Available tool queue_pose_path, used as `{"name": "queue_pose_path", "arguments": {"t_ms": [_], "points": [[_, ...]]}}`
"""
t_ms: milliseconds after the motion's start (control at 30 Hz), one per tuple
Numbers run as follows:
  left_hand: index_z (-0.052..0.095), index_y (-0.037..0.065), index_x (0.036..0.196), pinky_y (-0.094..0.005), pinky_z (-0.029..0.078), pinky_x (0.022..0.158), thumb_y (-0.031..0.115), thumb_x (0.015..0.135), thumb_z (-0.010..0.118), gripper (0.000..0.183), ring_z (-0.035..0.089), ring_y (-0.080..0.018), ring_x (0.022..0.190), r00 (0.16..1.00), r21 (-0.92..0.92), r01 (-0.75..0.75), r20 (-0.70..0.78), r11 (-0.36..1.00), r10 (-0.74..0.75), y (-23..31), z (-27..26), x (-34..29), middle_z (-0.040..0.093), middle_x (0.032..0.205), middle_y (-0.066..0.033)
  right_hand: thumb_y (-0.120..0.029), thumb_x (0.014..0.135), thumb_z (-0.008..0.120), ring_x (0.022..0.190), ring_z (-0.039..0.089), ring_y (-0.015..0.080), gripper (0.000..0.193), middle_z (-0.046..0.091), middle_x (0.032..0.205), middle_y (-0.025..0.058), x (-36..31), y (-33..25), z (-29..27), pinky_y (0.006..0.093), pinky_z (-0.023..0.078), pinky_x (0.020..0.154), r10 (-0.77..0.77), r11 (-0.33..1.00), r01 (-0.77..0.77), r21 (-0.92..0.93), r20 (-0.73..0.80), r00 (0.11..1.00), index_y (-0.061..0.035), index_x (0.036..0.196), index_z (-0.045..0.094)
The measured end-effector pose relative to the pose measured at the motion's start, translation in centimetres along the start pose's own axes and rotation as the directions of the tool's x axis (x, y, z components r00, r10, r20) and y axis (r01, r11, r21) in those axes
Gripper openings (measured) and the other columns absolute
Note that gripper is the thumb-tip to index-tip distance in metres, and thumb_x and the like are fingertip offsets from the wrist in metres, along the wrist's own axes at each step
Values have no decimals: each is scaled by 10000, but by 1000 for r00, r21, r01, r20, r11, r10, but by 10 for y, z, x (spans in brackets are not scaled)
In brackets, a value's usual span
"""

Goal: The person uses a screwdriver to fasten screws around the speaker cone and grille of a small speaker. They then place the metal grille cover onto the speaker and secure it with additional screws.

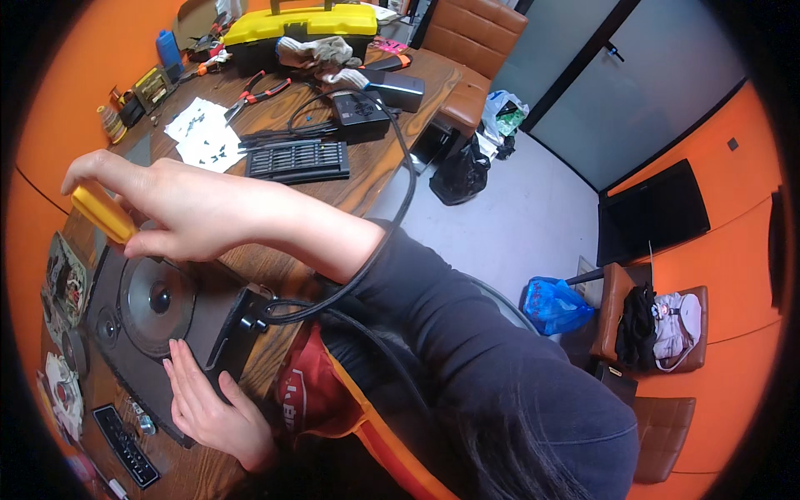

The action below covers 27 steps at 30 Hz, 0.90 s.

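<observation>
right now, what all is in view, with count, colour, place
table: 1, brown, left half
speaker: 1, dark, table's near side
tool: 1, yellow, speaker's far edge
cables: several, black, right of speaker
bit case: 1, black, mid-table
papers: about 2, white, left of bit case
pliers: 1, red-black, beside papers
toolbox: 1, yellow-black, table's back
gloves: count unclear, grey-white, against toolbox
bottle: 1, blue, back left
chairs: at least 3, brown, back and right
plastic bags: several, mixed, floor
screen: 1, black, right side
left hand: 1, bare, on speaker
right hand: 1, bare, gripping tool
</observation>
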State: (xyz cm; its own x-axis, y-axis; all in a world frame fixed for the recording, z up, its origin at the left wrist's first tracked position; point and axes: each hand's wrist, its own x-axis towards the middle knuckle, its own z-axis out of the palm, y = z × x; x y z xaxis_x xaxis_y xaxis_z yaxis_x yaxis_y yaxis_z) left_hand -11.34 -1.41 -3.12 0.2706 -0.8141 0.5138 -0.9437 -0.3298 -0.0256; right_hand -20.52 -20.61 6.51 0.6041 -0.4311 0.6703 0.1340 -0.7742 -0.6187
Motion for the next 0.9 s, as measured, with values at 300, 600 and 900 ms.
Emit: {"name": "queue_pose_path", "arguments": {"t_ms": [300,600,900], "points": [[432,41,1389,-366,338,959,315,929,433,535,468,-272,1275,998,-7,2,55,1000,-2,-2,0,1,473,1410,-84,-91,773,705,754,629,455,700,612,771,263,12,28,-8,463,503,658,-60,995,52,80,106,993,-70,1304,250],[480,46,1353,-362,335,959,309,828,538,590,475,-272,1267,998,-95,60,13,994,-59,10,-6,3,503,1383,-91,-31,786,682,797,622,438,763,609,833,253,-5,-5,-8,471,494,664,-121,992,115,-58,-104,987,-82,1366,187],[549,75,1287,-345,323,953,449,811,621,610,496,-224,1216,996,-160,91,25,983,-88,10,-8,2,538,1332,-53,37,834,648,1010,638,259,813,423,1351,164,1,23,-13,365,565,828,-112,973,72,220,172,979,-144,1443,142]]}}
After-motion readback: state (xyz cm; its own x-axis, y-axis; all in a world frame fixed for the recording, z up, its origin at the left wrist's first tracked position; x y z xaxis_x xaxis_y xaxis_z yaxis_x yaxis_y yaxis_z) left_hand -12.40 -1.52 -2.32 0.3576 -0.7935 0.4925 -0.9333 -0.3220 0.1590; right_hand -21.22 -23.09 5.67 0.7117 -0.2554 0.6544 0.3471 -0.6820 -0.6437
